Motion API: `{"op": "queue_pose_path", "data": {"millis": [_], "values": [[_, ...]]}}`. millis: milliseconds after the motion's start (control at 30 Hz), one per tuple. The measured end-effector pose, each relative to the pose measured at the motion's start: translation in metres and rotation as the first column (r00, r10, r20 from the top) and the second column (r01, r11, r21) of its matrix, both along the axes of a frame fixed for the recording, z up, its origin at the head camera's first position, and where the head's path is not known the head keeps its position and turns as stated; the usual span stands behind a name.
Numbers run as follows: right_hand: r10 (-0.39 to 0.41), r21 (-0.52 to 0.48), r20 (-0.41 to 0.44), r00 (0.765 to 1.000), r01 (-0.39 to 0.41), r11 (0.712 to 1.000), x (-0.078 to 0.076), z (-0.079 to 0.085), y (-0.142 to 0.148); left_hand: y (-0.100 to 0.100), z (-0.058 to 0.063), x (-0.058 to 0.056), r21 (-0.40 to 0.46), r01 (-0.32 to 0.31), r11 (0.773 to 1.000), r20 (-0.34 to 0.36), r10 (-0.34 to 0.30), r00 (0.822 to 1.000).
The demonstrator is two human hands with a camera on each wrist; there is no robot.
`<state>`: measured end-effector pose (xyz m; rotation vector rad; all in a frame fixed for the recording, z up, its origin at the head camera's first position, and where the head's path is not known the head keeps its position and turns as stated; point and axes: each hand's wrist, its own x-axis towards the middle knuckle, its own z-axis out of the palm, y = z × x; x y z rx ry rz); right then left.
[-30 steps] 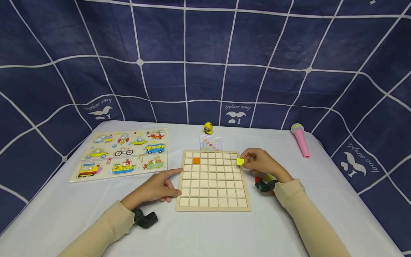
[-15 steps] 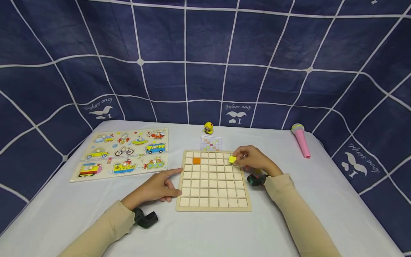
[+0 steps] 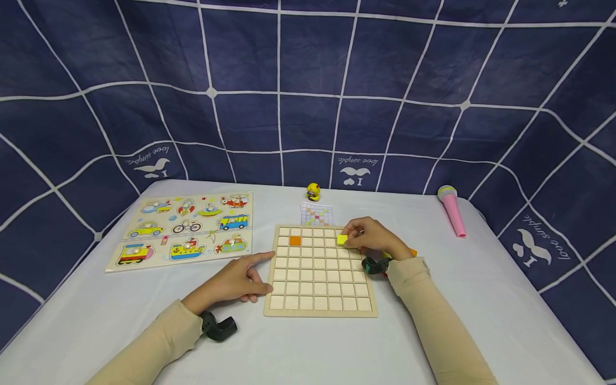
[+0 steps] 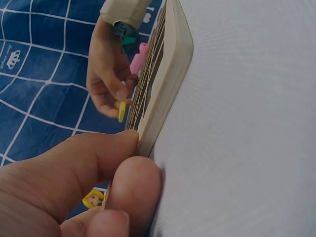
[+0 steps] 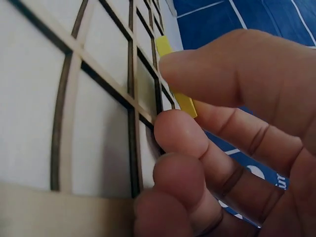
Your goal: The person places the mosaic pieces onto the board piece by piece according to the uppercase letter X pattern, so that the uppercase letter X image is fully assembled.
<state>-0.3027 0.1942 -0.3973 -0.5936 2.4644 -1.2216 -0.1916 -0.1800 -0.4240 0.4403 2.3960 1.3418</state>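
Note:
A wooden grid board lies on the white table, with an orange square tile seated in a cell of its second row from the top. My right hand pinches a yellow square tile between thumb and fingers over the board's upper right cells. In the right wrist view that yellow tile is tilted, apart from the cells beneath it. My left hand touches the board's left edge with thumb and index finger spread. Behind the board lies a printed pattern card, its lower edge hidden.
Several coloured tiles, one of them orange, lie right of the board, mostly hidden by my right wrist. A picture puzzle board lies at the left. A small yellow figurine stands at the back; a pink toy microphone is at the right.
My right hand has carried the yellow tile leftward from the board's right edge to over the upper right cells. The left hand and the board stay in place.

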Motion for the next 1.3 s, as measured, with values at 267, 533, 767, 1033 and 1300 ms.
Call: {"op": "queue_pose_path", "data": {"millis": [267, 533, 767, 1033, 1300], "values": [[-0.006, 0.015, -0.005, 1.000, 0.006, 1.000, 0.0005, -0.0010, -0.0010, -0.0004, -0.0009, -0.0009, -0.007, -0.003, 1.000, -0.003, 0.003, 1.000], [-0.021, 0.009, 0.019, 1.000, 0.021, 1.000, 0.0011, -0.0017, -0.0022, -0.0005, -0.0014, -0.0006, 0.000, -0.003, 1.000, -0.003, 0.003, 1.000], [-0.028, 0.025, 0.020, 0.999, 0.027, 0.999, 0.0017, -0.0001, -0.0026, -0.0008, -0.0015, -0.0003, 0.001, -0.004, 1.000, -0.008, 0.004, 1.000], [-0.025, 0.035, 0.037, 0.999, 0.024, 0.999, 0.0018, 0.0009, -0.0021, -0.0004, -0.0017, -0.0001, 0.000, 0.000, 1.000, -0.009, 0.000, 1.000], [0.011, 0.026, -0.015, 1.000, -0.011, 1.000, 0.0053, 0.0067, 0.0027, 0.0001, -0.0011, -0.0005, 0.009, 0.004, 1.000, -0.003, -0.004, 1.000]]}}
